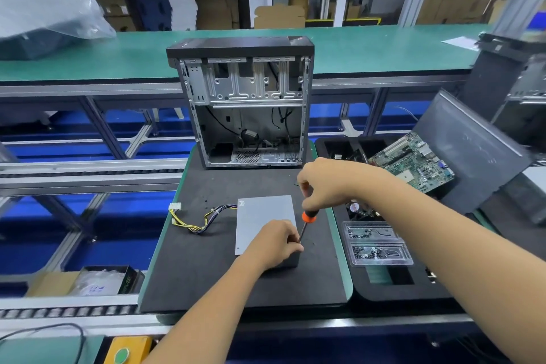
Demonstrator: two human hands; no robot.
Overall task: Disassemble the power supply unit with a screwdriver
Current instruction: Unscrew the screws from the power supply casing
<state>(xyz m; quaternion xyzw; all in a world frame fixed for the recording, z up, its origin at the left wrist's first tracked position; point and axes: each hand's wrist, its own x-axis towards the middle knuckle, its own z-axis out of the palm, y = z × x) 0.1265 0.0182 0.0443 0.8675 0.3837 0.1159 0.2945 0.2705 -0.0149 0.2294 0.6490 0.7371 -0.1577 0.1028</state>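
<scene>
A grey metal power supply unit [260,216] lies flat on the black mat [206,275], its yellow and black cable bundle [201,220] trailing left to a white plug. My right hand [325,183] grips the black and orange screwdriver [307,216] from above, the shaft slanting down to the unit's near right corner. My left hand [274,245] rests on that corner with its fingers curled around the edge, right beside the screwdriver tip. The tip itself is hidden behind my fingers.
An empty open computer case [245,103] stands upright at the back of the mat. To the right, a black tray [399,287] carries a green motherboard [413,165] and clear screw boxes [378,245]. A grey side panel [472,145] leans further right.
</scene>
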